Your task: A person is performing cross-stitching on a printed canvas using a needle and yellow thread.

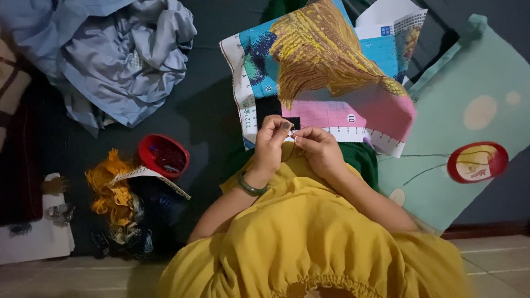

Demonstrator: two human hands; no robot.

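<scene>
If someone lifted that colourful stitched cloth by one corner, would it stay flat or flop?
The stitched cloth would probably flop: it already bends and folds over itself. It looks light, though the densely stitched yellow part may hang stiffer. It is unlikely to slide far on the dark surface.

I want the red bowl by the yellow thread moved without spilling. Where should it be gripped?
Take the red bowl by its rim at the upper left, coming from above: it sits open side up, and the white gridded strip crowds its lower edge.
</scene>
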